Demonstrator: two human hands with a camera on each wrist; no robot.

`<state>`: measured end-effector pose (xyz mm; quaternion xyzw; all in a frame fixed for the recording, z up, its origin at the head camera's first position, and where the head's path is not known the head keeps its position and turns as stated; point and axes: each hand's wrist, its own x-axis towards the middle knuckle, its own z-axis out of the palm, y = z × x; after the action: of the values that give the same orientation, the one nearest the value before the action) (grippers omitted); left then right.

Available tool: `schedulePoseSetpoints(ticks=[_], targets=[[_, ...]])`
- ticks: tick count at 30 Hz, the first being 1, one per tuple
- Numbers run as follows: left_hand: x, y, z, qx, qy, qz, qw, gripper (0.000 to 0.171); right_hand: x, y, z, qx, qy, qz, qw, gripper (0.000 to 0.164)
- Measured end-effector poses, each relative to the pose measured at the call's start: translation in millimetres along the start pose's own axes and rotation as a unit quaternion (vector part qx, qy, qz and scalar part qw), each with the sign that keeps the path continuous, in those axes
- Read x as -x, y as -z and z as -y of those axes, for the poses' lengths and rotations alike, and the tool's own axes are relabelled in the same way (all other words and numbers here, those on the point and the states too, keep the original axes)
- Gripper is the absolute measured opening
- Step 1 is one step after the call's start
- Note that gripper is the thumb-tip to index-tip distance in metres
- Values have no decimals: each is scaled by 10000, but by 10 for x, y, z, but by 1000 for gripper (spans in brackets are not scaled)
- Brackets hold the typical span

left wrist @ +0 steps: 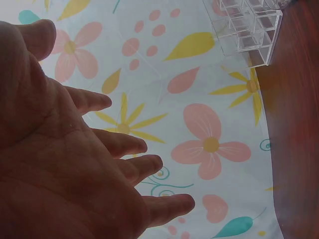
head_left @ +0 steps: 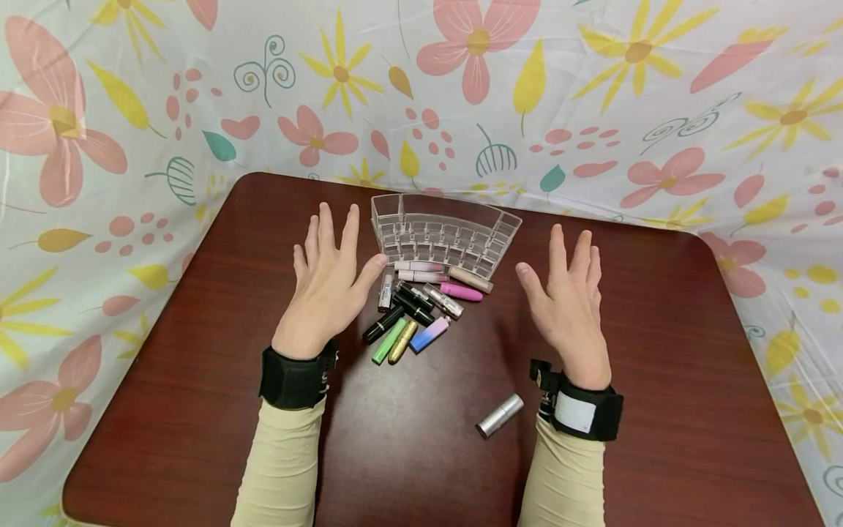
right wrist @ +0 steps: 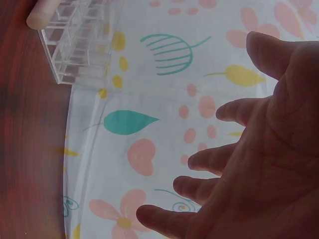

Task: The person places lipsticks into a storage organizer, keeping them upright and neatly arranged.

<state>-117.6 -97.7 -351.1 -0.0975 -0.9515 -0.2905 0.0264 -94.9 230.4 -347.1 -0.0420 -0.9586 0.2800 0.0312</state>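
Both hands are held above the table with fingers spread, holding nothing. My left hand (head_left: 327, 289) is left of a pile of cosmetic tubes, its thumb overlapping the edge of the clear organizer (head_left: 448, 227) in the head view. My right hand (head_left: 569, 307) is on the pile's right side. Between them lie a pink tube (head_left: 461, 292), a green tube (head_left: 389, 341), a gold tube (head_left: 403, 342), a blue-and-purple tube (head_left: 430, 334), a black tube (head_left: 384, 325) and several others. A silver lipstick tube (head_left: 500, 416) lies apart, near my right wrist.
The organizer, with many small compartments, stands at the back of the dark wooden table (head_left: 672, 366). Behind the table and along its sides hangs a floral cloth (head_left: 421, 132). A beige tube (head_left: 470, 279) leans along the organizer's front edge.
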Motion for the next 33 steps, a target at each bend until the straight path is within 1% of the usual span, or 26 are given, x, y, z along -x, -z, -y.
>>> schedulePoseSetpoints(ticks=[8,10,12,14,15,16,17,19,20,21,22,24,25,27,29,31,33], targets=[[8,8,-34,-14,-19,37,10000,80,11,15,-1,-18,26,9,10000,80],[9,1,-82,-142,-41,11,9999,80,13,21,-10,-44,35,68,10000,80],[27,-41,-201,-380,-186,-80,9991,82,20,42,-28,-52,28,153,9999,80],[77,-149,-414,-793,-553,-202,9951,80,38,78,-62,-9,11,235,9997,79],[121,-240,-548,-1014,-878,-327,9904,76,57,103,-83,39,-11,286,9996,79],[184,-349,-697,-1253,-1264,-403,9832,72,82,130,-107,117,-27,351,9993,79],[271,-472,-849,-1455,-1667,-456,9741,66,111,149,-136,234,-3,407,9989,78],[494,-744,-1129,-1788,-2366,-388,9542,56,194,175,-206,503,127,651,9965,76],[622,-884,-1245,-1888,-2631,-342,9455,52,253,183,-248,647,264,821,9942,74],[748,-1017,-1329,-1998,-2868,-295,9365,49,316,182,-299,789,482,991,9908,71],[871,-1126,-1397,-2107,-2964,-171,9314,48,388,177,-358,921,764,1157,9860,67],[1070,-1298,-1472,-2333,-2929,9,9272,48,550,171,-477,1138,1424,1458,9724,59],[1141,-1361,-1486,-2479,-2884,3,9249,48,637,169,-542,1236,1757,1584,9637,57],[1237,-1446,-1495,-2797,-2751,-115,9197,51,814,162,-654,1437,2295,1724,9471,54],[1283,-1488,-1496,-3034,-2585,-189,9169,54,972,145,-728,1527,2694,1783,9340,56],[1296,-1514,-1496,-3216,-2487,-280,9132,57,1096,107,-779,1510,3014,1727,9255,57],[1281,-1535,-1505,-3373,-2454,-247,9085,59,1182,64,-809,1441,3284,1487,9216,55]])
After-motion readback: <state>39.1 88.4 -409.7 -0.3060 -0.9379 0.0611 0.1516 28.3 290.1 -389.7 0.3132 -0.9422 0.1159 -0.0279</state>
